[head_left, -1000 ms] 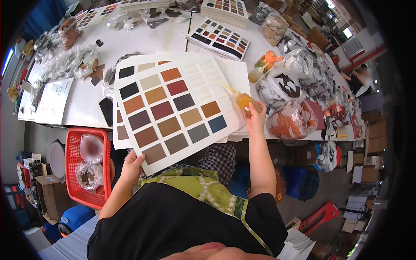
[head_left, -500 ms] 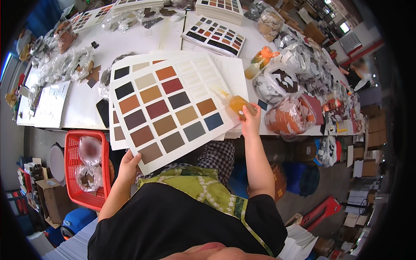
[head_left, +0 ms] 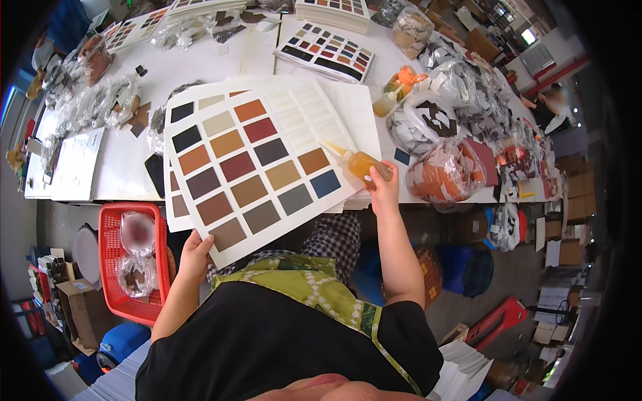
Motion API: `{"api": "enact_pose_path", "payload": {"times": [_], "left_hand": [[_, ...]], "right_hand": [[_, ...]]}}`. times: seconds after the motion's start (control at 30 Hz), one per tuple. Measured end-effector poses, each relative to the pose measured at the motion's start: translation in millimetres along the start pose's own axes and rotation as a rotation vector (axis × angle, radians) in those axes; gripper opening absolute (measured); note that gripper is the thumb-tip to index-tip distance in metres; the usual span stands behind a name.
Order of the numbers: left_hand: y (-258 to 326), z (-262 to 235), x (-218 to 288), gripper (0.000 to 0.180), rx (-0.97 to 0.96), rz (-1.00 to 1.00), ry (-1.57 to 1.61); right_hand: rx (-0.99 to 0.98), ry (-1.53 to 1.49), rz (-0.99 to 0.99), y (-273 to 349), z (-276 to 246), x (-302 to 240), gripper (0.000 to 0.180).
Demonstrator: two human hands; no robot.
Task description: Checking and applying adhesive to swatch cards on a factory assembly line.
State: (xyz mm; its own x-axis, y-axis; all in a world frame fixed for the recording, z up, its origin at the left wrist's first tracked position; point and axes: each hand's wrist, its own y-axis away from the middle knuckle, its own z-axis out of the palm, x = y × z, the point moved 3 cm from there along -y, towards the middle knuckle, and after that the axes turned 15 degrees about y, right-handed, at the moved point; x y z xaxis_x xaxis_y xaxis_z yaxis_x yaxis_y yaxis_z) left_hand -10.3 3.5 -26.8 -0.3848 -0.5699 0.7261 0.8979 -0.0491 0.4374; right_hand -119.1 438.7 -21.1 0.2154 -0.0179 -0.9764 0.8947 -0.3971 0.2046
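since the nozzle [head_left: 336, 148] of the amber squeeze bottle [head_left: 366, 167] has slid closer to the orange-brown swatch [head_left: 313, 160] on the swatch card [head_left: 294, 123], the work in hand seems centred on the bare cell just above it, though whether the tip touches cannot be told. clamped round the bottle is the right hand [head_left: 384, 184], well apart from the left hand [head_left: 198, 251], which pinches the card's near left corner. beneath the card, pale sheets [head_left: 364, 110] lie by the worktop's [head_left: 217, 63] near edge.
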Motion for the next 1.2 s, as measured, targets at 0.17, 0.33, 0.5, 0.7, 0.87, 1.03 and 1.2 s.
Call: {"api": "enact_pose_path", "payload": {"times": [0.17,0.33,0.5,0.7,0.87,1.03,1.2], "left_hand": [[-1,1,0,0.03,0.024,0.022,0.015],[1,3,4,0.031,-0.004,-0.025,-0.004],[1,6,5,0.031,0.001,-0.019,-0.002],[0,-1,3,0.031,0.003,-0.01,-0.038],[0,2,5,0.029,0.001,-0.006,-0.035],[1,2,6,0.03,-0.003,-0.018,-0.039],[1,4,7,0.031,0.035,0.0,-0.015]], "right_hand": [[0.097,-0.12,0.02,4,-28,2,0.039],[0.209,0.021,-0.033,5,-35,11,0.039],[0.173,0.08,-0.077,11,-26,13,0.038],[0.076,-0.056,-0.015,22,-27,10,0.038],[0.214,0.047,-0.013,21,-47,13,0.037],[0.181,0.07,-0.058,27,-43,20,0.037],[0.028,-0.103,0.075,42,-38,16,0.036]]}}
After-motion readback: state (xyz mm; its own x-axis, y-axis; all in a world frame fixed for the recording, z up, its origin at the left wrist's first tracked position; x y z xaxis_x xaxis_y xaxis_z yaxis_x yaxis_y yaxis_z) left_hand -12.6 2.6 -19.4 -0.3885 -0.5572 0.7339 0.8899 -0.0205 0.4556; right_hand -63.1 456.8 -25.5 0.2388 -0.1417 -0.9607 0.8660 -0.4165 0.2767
